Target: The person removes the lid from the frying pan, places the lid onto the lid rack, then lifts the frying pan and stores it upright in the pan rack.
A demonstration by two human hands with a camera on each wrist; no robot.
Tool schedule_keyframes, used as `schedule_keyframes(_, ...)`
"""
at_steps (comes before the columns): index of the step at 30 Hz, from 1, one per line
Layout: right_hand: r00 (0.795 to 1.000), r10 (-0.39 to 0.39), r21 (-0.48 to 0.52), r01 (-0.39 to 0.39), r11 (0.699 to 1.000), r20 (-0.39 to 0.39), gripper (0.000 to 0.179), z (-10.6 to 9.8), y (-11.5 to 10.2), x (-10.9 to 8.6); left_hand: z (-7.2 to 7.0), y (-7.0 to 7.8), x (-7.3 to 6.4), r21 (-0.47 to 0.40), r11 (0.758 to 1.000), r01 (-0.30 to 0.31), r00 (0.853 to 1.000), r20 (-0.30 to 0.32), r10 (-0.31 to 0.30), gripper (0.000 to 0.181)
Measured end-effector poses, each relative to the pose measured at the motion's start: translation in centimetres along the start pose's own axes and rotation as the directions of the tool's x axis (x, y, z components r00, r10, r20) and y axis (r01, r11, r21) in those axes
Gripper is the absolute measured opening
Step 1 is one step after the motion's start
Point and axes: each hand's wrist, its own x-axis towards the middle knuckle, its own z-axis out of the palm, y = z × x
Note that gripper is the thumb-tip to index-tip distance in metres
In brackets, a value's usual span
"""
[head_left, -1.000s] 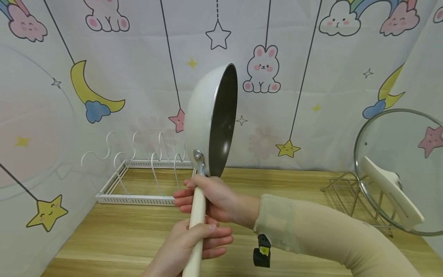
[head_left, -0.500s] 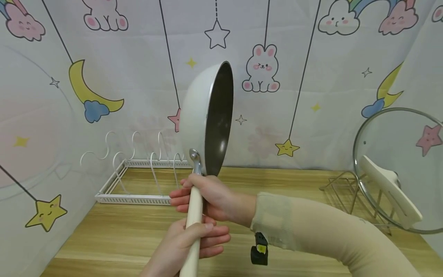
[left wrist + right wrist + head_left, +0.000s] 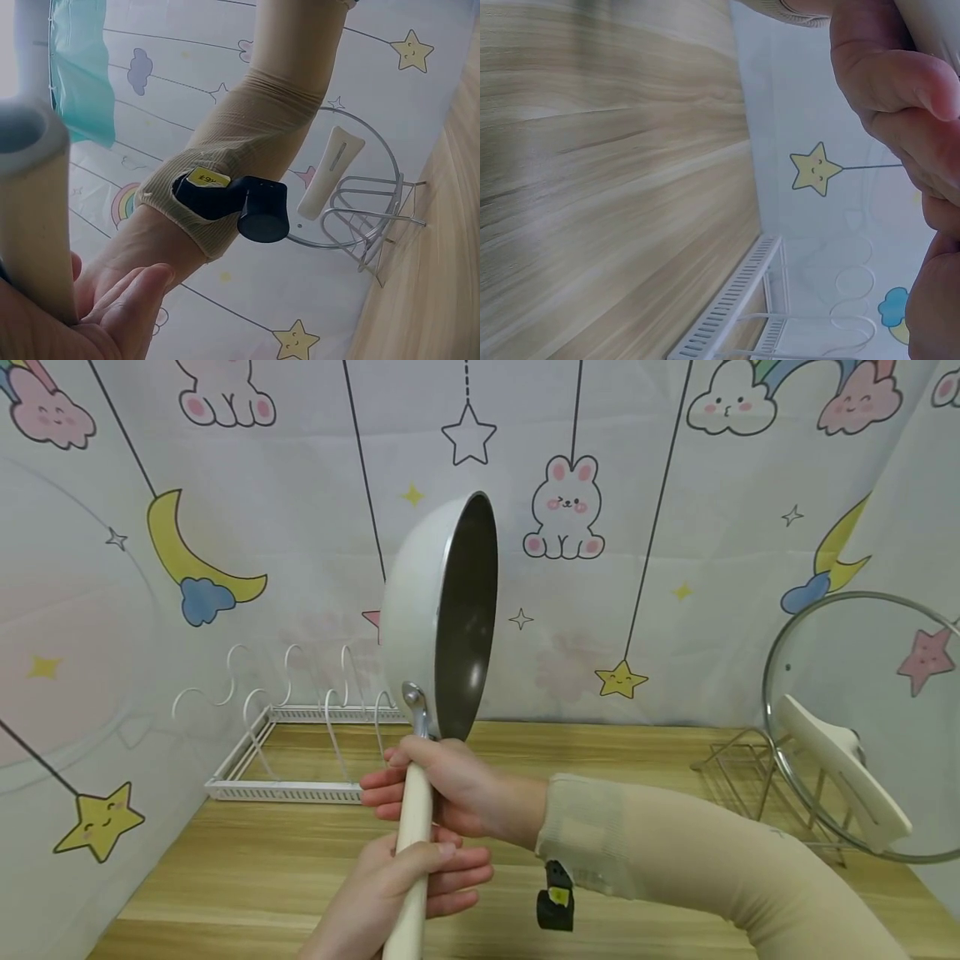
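A white frying pan (image 3: 420, 602) with a dark inside is held upright on its edge, its inside turned to the right in the head view. Its long cream handle (image 3: 416, 806) points down toward the person. My right hand (image 3: 468, 789) holds the handle just below its metal joint, thumb laid across it and fingers extended behind. Lower down, my left hand (image 3: 378, 889) holds the same handle between thumb and palm, fingertips sticking out to the right. The left wrist view shows the handle's hollow end (image 3: 26, 135) close up. In the right wrist view, curled fingers (image 3: 915, 90) lie beside the handle.
A white rack (image 3: 300, 792) with curved wire dividers stands at the back left of the wooden table (image 3: 600, 860). At the right, a wire stand (image 3: 738, 768) bears a glass lid (image 3: 825, 660) with a cream grip (image 3: 847, 777). A patterned cloth hangs behind.
The pan and both hands have drifted slightly to the left. Both hands keep the same hold on the handle.
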Motion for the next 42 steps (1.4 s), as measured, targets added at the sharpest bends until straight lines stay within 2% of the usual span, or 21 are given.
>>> schedule_keyframes(26,1.000,0.005,0.031,-0.006,0.999,0.027,0.013,1.0,-0.5,0.4,-0.4,0.7,-0.5,0.011,1.000,-0.029,0.999,-0.020,0.029,0.029)
schedule_keyframes(36,1.000,0.008,0.009,-0.009,1.000,0.028,0.010,1.7,-0.8,0.3,-1.0,1.1,-0.7,0.002,0.998,-0.060,0.998,0.012,0.060,0.028)
schedule_keyframes(42,1.000,0.021,0.023,-0.021,1.000,0.009,0.009,2.0,-0.8,0.3,-1.2,1.3,-0.9,0.003,0.999,-0.041,0.999,0.016,0.041,0.032)
